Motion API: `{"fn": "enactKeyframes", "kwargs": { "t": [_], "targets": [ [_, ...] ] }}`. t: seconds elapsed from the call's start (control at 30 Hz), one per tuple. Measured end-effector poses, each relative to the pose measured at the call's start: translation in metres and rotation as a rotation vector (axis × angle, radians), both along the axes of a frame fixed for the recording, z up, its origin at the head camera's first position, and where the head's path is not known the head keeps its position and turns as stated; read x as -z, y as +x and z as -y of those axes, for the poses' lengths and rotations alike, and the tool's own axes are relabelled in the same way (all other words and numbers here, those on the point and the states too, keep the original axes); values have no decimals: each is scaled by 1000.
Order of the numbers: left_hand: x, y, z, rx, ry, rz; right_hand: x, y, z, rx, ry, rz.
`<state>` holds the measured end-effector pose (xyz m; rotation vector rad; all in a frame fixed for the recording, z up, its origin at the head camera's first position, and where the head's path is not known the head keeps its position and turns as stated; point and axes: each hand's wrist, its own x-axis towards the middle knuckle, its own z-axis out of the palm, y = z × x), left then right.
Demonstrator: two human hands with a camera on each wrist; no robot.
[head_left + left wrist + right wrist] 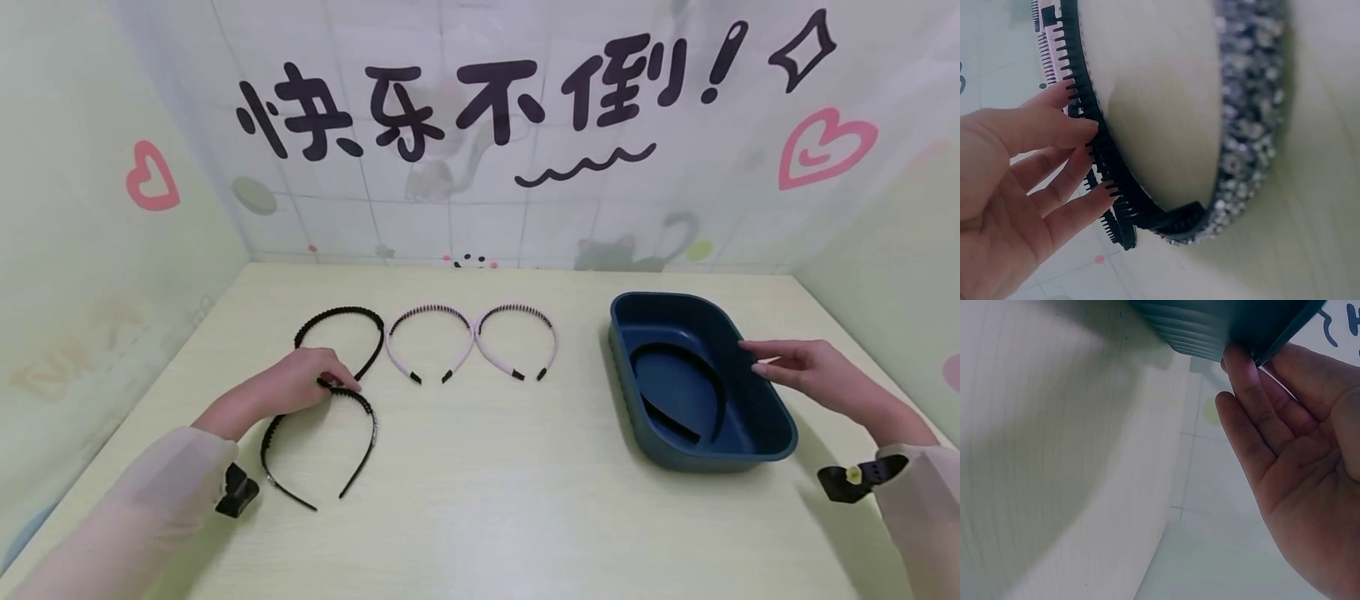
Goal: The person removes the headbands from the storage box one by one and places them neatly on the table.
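My left hand (pixel 311 379) pinches the top of a black toothed headband (pixel 371 429), thumb on one face and fingers behind. Sparkling stones (pixel 1250 112) run along the band in the left wrist view. Just behind that hand lies another black headband (pixel 348 311), its left side partly hidden by the hand. On the right, the fingertips of my right hand (pixel 806 367) grip the side rim of a dark blue plastic basin (pixel 630 400). Inside the basin rests a wide black headband (pixel 716 392). In the right wrist view, fingers lie against the basin's outer wall (pixel 1204 337).
Two pale lilac headbands with dark teeth, one left (pixel 397 358) and one right (pixel 491 358), lie side by side mid-table. A pale wood-grain table (pixel 480 500) carries everything. Printed walls (pixel 480 208) enclose its back and sides.
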<state>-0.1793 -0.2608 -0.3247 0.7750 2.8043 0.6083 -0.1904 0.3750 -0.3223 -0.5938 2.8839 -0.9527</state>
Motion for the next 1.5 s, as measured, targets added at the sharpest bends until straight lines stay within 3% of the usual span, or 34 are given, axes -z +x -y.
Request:
{"fn": "enactKeyframes", "kwargs": {
  "t": [0.23, 0.43, 0.6, 0.77, 1.03, 1.27, 1.5],
  "targets": [
    [-4, 1, 3, -1, 15, 45, 2, -2, 2, -10, 3, -14],
    [-11, 2, 8, 15, 53, 7, 2, -3, 6, -16, 3, 11],
    [-18, 1, -3, 8, 81, -33, 3, -3, 5, -12, -7, 18],
    [-28, 1, -25, 61, 96, -76, 4, -2, 6, -11, -20, 17],
    [-42, 1, -65, 133, 70, -46, 8, -1, 5, -19, -27, 17],
    [-53, -14, -111, 234, 73, -62, 3, -1, 4, -15, -7, 1],
    [-58, -33, -164, 327, 96, -6, 0, 1, 0, -4, 0, 2]
  ]
}}
